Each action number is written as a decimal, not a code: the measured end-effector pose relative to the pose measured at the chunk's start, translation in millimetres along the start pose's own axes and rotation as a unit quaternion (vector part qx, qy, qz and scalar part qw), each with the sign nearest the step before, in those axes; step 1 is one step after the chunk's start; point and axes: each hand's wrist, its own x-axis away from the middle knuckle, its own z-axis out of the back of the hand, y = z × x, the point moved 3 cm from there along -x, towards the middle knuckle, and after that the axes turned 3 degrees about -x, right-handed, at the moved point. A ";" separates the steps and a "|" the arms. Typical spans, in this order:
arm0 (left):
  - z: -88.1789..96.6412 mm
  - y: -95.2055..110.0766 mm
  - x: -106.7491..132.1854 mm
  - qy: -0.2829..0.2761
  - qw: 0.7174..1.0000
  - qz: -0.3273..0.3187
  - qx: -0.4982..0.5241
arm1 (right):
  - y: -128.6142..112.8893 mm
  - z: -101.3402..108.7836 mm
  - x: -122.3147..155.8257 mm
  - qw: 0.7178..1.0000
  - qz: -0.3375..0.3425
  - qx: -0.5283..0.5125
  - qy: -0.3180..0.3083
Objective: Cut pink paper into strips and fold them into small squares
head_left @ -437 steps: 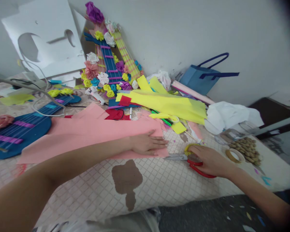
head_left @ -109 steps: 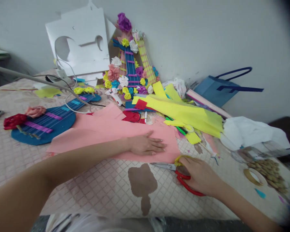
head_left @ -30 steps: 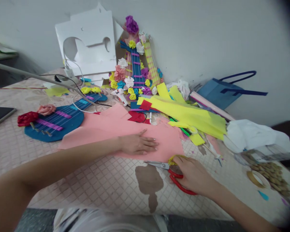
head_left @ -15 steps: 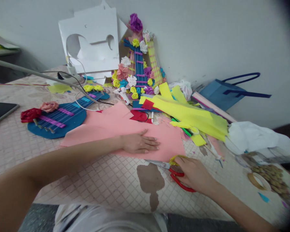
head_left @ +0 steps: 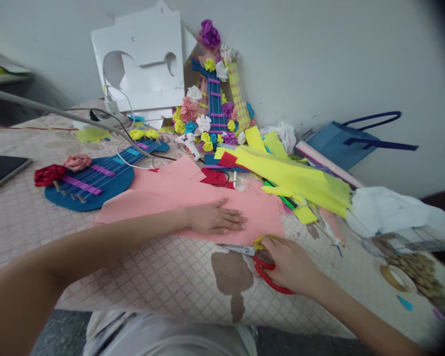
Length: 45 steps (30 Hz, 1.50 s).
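Observation:
My left hand (head_left: 215,217) lies flat on a large pink sheet (head_left: 159,198), its fingers stretched to the right. The sheet looks like thin paper or felt; which, I cannot tell. In my right hand (head_left: 291,262) is a pair of scissors (head_left: 269,277) with red and yellow handles. Their blades point left along the sheet's near edge, at its right part. How far the blades are apart is hard to make out. Left of the sheet lies a blue toy guitar (head_left: 92,183) with purple strips, strings and crepe flowers.
Behind the sheet rest a white glue gun (head_left: 188,144) and several decorated guitars (head_left: 215,99) against the wall. Yellow sheets (head_left: 300,173) lie to the right, near a white plastic bag (head_left: 396,210) and a tape roll (head_left: 393,279). A phone (head_left: 2,170) is at far left.
My right hand and the scissors have moved a little to the left along the sheet's near edge. My left hand stays flat in place.

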 end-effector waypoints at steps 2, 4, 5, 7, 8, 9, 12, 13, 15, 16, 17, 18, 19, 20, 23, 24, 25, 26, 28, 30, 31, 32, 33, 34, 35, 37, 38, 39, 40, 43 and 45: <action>-0.2 -0.5 0.0 0.002 1.000 -0.001 0.001 | 1.5 -0.6 0.3 1.000 0.007 0.011 -0.007; -0.6 -1.0 0.1 -0.001 1.000 -0.001 0.003 | 2.8 -0.9 1.6 1.000 0.014 0.017 -0.012; -0.9 -1.3 0.2 -0.003 1.000 0.000 0.004 | 3.0 -0.8 2.3 1.000 0.014 0.016 -0.011; -1.3 -1.6 0.4 -0.004 1.000 0.001 0.004 | 2.6 -0.3 3.4 1.000 0.010 0.003 -0.004; -1.4 -1.6 0.4 -0.002 1.000 0.002 0.005 | 1.9 0.0 3.6 1.000 0.006 -0.005 0.000; -1.4 -1.5 0.4 0.001 1.000 0.002 0.007 | 1.0 0.3 3.4 1.000 0.002 -0.011 0.003; -1.3 -1.0 0.4 0.006 1.000 0.004 0.015 | -2.6 0.6 0.8 1.000 -0.006 -0.022 0.003; -1.3 -0.9 0.3 0.004 1.000 0.004 0.017 | -3.9 0.8 -0.6 1.000 -0.006 -0.025 0.003; -1.4 -0.9 0.2 0.000 1.000 0.005 0.022 | -6.5 1.6 -4.0 1.000 -0.006 -0.027 0.004; -1.5 -1.2 0.1 -0.003 1.000 0.008 0.024 | -7.8 2.1 -5.6 1.000 -0.004 -0.028 0.003; -1.6 -1.5 0.0 -0.006 1.000 0.010 0.027 | -9.1 2.5 -7.1 1.000 -0.003 -0.029 0.002; -1.8 -1.8 0.0 -0.008 0.999 0.011 0.029 | -10.2 2.9 -8.4 1.000 -0.001 -0.030 0.001; -2.1 -2.0 0.0 -0.011 0.999 0.010 0.031 | -11.1 3.3 -9.3 1.000 0.000 -0.031 -0.001; -2.4 -2.1 0.0 -0.012 0.999 0.007 0.031 | -11.7 3.5 -9.9 0.999 0.002 -0.032 -0.003; -2.9 -2.2 0.2 -0.014 1.000 0.004 0.026 | -11.0 3.5 -9.9 1.000 0.006 -0.027 -0.005; -2.9 -2.2 0.2 -0.014 1.000 0.006 0.024 | -10.1 3.1 -9.5 1.000 0.008 -0.022 -0.005; -2.7 -2.2 0.3 -0.013 1.000 0.008 0.021 | -9.1 2.5 -9.0 1.000 0.012 -0.015 -0.007; -2.5 -2.0 0.4 -0.011 1.000 0.008 0.019 | -8.1 1.8 -8.5 1.000 0.015 -0.007 -0.009; -1.9 -1.5 0.5 -0.006 1.000 0.002 0.013 | -6.3 0.3 -7.4 1.000 0.020 0.006 -0.014; -1.5 -1.3 0.7 0.001 1.000 -0.004 0.010 | -5.6 -0.3 -6.6 1.000 0.018 0.011 -0.012; -1.4 -1.5 0.7 0.004 1.000 -0.005 0.011 | -5.8 -0.2 -6.3 1.000 0.016 0.009 -0.008; -1.5 -1.7 0.8 0.007 1.000 -0.005 0.013 | -6.3 0.1 -6.2 1.000 0.015 0.004 -0.003; -1.6 -1.9 0.8 0.009 1.000 -0.004 0.015 | -7.2 0.5 -6.2 1.000 0.015 -0.002 0.001; -1.8 -2.2 0.8 0.011 1.000 -0.003 0.018 | -8.2 1.1 -6.5 1.000 0.013 -0.008 0.003; -2.1 -2.4 0.8 0.011 1.000 -0.002 0.020 | -9.2 1.6 -6.9 1.000 0.012 -0.013 0.003; -2.8 -2.7 0.6 0.012 1.000 -0.001 0.022 | -11.1 2.9 -8.3 1.000 0.006 -0.019 0.000; -3.1 -2.8 0.6 0.012 1.000 0.000 0.022 | -12.0 3.6 -9.2 1.000 0.003 -0.021 -0.001; -3.5 -3.0 0.5 0.011 1.000 0.000 0.022 | -12.7 4.2 -10.2 1.000 0.001 -0.021 -0.002; -3.7 -3.0 0.4 0.011 1.000 -0.001 0.023 | -13.4 4.7 -11.1 1.000 0.000 -0.021 -0.002; -3.7 -2.9 0.4 0.015 0.999 -0.007 0.028 | -15.0 5.4 -13.1 1.000 0.003 -0.020 -0.003; -3.1 -2.8 0.4 0.017 0.999 -0.005 0.031 | -15.5 5.1 -13.7 1.000 0.005 -0.020 -0.004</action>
